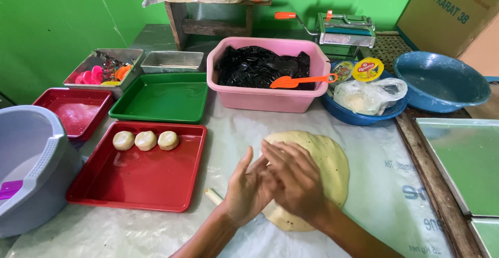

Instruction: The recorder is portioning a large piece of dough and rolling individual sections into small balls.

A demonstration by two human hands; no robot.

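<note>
My left hand (243,189) and my right hand (292,179) are pressed palm to palm above the near edge of a flat, pale yellow dough sheet (332,159) with dark specks. The fingers are stretched out, and whatever lies between the palms is hidden. The dough sheet rests on a clear plastic cover over the table. A small stick of dough (213,196) lies just left of my left wrist. Left of that, a red tray (135,185) holds three round dough balls (145,140) in a row along its far side.
Behind the dough stand a pink tub (265,99) with black plastic and an orange scoop (299,81), a blue basin (358,115) with a bagged lump, and an empty blue basin (442,81). A green tray (161,99), a small red tray (73,112) and a grey bin (31,169) sit left.
</note>
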